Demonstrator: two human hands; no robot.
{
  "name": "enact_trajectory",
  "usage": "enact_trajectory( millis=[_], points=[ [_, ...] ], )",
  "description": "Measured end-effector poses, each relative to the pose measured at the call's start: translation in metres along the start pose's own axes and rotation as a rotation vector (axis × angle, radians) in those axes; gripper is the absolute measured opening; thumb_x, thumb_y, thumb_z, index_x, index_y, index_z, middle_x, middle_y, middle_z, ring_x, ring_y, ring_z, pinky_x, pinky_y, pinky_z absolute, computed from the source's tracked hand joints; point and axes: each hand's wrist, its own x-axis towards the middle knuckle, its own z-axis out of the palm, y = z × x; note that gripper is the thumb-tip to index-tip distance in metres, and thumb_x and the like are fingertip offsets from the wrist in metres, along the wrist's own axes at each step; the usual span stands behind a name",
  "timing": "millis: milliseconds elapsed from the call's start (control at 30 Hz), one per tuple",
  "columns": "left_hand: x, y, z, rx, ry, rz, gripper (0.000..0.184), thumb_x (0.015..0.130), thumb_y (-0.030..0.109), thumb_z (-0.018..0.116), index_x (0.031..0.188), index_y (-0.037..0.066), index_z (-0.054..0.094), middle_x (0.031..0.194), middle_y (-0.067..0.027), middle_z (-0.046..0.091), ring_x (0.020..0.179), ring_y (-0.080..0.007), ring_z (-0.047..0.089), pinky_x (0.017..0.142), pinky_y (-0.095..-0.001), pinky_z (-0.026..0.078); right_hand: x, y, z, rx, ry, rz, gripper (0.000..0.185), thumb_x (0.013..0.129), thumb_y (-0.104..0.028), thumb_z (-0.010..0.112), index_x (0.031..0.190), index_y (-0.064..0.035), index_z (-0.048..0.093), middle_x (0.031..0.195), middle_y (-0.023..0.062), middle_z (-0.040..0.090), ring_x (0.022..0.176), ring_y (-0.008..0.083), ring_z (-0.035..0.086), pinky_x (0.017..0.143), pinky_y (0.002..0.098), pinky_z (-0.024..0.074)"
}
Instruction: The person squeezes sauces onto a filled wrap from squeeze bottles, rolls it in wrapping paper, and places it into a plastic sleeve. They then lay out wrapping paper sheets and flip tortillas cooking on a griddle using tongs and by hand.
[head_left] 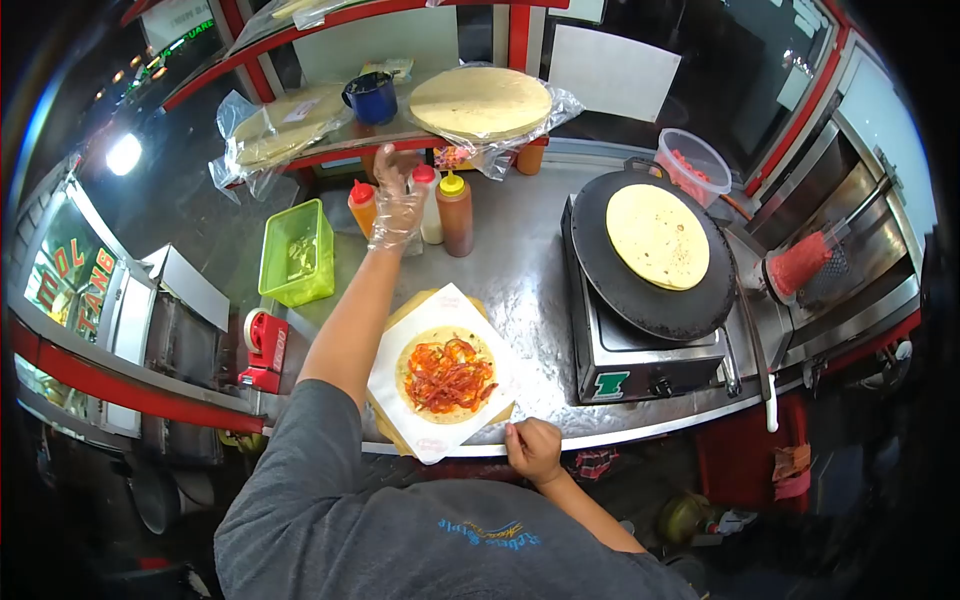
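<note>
I saw a green tub [308, 284] left of my gloved left hand [393, 205], fingers partly open by squeeze bottles [456, 220]; below it, a topped flatbread [446, 375] lay on white paper [454, 303]; my right hand [535, 450] rested curled shut at the counter edge [640, 430], a griddle [600, 283] above right; I could not tell if either hand gripped anything

Wide-angle bending curves the edges into black corners. A glaring white round lamp [124, 154] burns left of the green rectangular plastic tub [298, 253]; right of the tub, the counter shines brightly. Below the tub, the floor falls dim.
</note>
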Motion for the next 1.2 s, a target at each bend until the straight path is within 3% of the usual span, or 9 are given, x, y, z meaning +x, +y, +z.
enact_trajectory(
  millis=[267, 367, 533, 633, 700, 767, 833, 1033, 1200],
  points=[
    [-0.007, 0.02, -0.022, 1.13, -0.222, 0.155, 0.084, 0.074, 0.014, 0.09, 0.145, 0.01, 0.045, 0.146, -0.0217, 0.057, 0.131, -0.0339, 0.062, 0.109, -0.0443, 0.051, 0.002, -0.002, 0.001, -0.006, -0.007, -0.001, 0.022, 0.089, -0.003, 0.076, 0.071, -0.0047, 0.062, 0.061, 0.01, 0.056, 0.05, 0.0299, 0.056, 0.049, 0.0423, 0.0431],
    [-0.024, 0.031, -0.015, 0.675, -0.199, -0.381, 0.078, 0.077, 0.013, 0.09, 0.14, 0.013, 0.045, 0.141, -0.019, 0.059, 0.129, -0.0304, 0.062, 0.109, -0.0414, 0.05, 0.004, -0.003, 0.002, 0.004, -0.019, -0.013, 0.023, 0.089, -0.003, 0.076, 0.071, -0.0047, 0.062, 0.061, 0.0101, 0.055, 0.05, 0.0301, 0.055, 0.049, 0.0421, 0.0429],
    [-0.05, 0.067, -0.009, 0.521, -0.036, -0.376, 0.073, 0.079, 0.009, 0.087, 0.142, 0.009, 0.049, 0.138, -0.0169, 0.063, 0.128, -0.0279, 0.062, 0.11, -0.0385, 0.05, -0.004, 0.001, 0.0, 0.016, -0.054, 0.107, 0.023, 0.094, -0.005, 0.073, 0.074, -0.0019, 0.064, 0.065, 0.0084, 0.061, 0.053, 0.0245, 0.059, 0.052, 0.0377, 0.0459],
    [-0.062, 0.115, -0.014, 0.788, -0.11, -0.265, 0.065, 0.079, 0.008, 0.088, 0.137, 0.008, 0.058, 0.138, -0.0163, 0.064, 0.128, -0.0286, 0.062, 0.111, -0.0388, 0.05, -0.011, 0.002, 0.006, 0.434, 0.087, 0.58, 0.021, 0.101, -0.011, 0.07, 0.084, 0.0004, 0.068, 0.074, 0.0061, 0.068, 0.061, 0.0189, 0.063, 0.057, 0.0334, 0.0502],
    [-0.085, 0.172, -0.006, 0.58, -0.063, -0.192, 0.056, 0.079, 0.01, 0.089, 0.129, 0.009, 0.065, 0.138, -0.0143, 0.065, 0.129, -0.03, 0.062, 0.113, -0.0414, 0.049, 0.012, -0.011, 0.006, 0.931, 0.014, 0.72, 0.051, 0.107, -0.041, 0.065, 0.137, -0.0003, 0.056, 0.113, 0.015, 0.071, 0.096, 0.0252, 0.07, 0.089, 0.0387, 0.0575],
    [-0.124, 0.21, -0.01, 0.466, -0.395, 0.052, 0.054, 0.086, 0.018, 0.085, 0.135, 0.011, 0.064, 0.14, -0.0134, 0.065, 0.134, -0.0311, 0.061, 0.113, -0.0471, 0.05, 0.044, -0.031, 0.016, 1.499, -0.06, 0.726, 0.1, 0.102, -0.065, 0.06, 0.169, -0.0047, 0.016, 0.159, 0.0275, 0.043, 0.15, 0.0365, 0.045, 0.125, 0.0507, 0.0366],
    [-0.155, 0.258, -0.01, 0.45, -0.745, 0.21, 0.058, 0.089, 0.025, 0.084, 0.142, 0.014, 0.061, 0.15, -0.0122, 0.06, 0.142, -0.0323, 0.056, 0.117, -0.0529, 0.046, 0.086, -0.068, 0.01, 2.014, -0.058, 0.857, 0.092, 0.102, -0.067, 0.057, 0.168, -0.012, 0.024, 0.156, 0.0271, 0.048, 0.145, 0.037, 0.051, 0.12, 0.0504, 0.043],
    [-0.199, 0.356, -0.024, 0.211, -0.798, -0.087, 0.079, 0.083, 0.023, 0.092, 0.153, 0.021, 0.054, 0.156, -0.0111, 0.058, 0.149, -0.0369, 0.05, 0.126, -0.0575, 0.033, 0.18, -0.075, -0.086, 1.416, 0.288, 0.172, 0.051, 0.107, -0.047, 0.057, 0.129, -0.001, 0.058, 0.119, 0.0168, 0.068, 0.103, 0.0298, 0.07, 0.093, 0.044, 0.0591],
    [-0.23, 0.365, -0.06, 0.281, -0.88, -0.377, 0.062, 0.087, 0.021, 0.089, 0.142, 0.013, 0.06, 0.142, -0.0116, 0.068, 0.141, -0.0345, 0.059, 0.124, -0.0583, 0.035, 0.099, 0.034, -0.018, 0.518, -0.248, 0.546, 0.059, 0.089, -0.017, 0.085, 0.138, -0.0041, 0.056, 0.128, 0.0135, 0.065, 0.118, 0.0248, 0.064, 0.103, 0.0421, 0.053]
  ],
)
